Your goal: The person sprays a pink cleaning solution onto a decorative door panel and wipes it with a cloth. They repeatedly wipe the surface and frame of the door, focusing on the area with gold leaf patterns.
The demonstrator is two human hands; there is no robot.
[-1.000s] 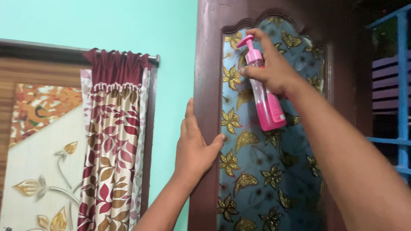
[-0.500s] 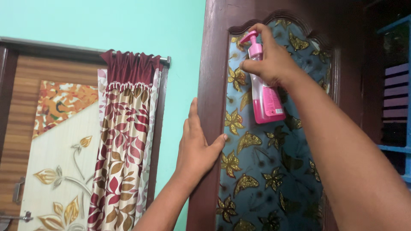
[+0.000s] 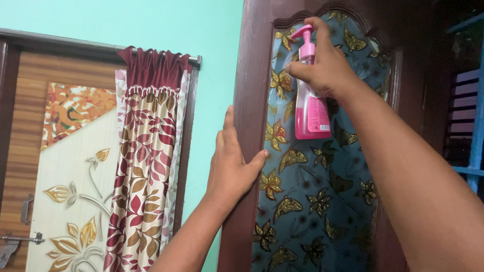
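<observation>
My right hand (image 3: pixel 326 68) grips a pink pump bottle (image 3: pixel 310 113) by its neck, index finger resting on the pump head, nozzle aimed at the upper part of a blue glass panel (image 3: pixel 322 201) patterned with golden leaves and flowers. The panel sits in a dark brown wooden door (image 3: pixel 252 75). My left hand (image 3: pixel 231 163) lies flat on the door's left frame edge, thumb hooked toward the glass, fingers pointing up.
A floral maroon and cream curtain (image 3: pixel 146 166) hangs from a rod to the left, beside a decorated door (image 3: pixel 65 181) with metal latches. A turquoise wall (image 3: pixel 151 25) fills the upper left. Blue window bars (image 3: pixel 476 131) show at the far right.
The bottle has swung from tilted to nearly upright in my right hand and shifted slightly right and up along the glass. My left hand stays on the door frame. The view panned left.
</observation>
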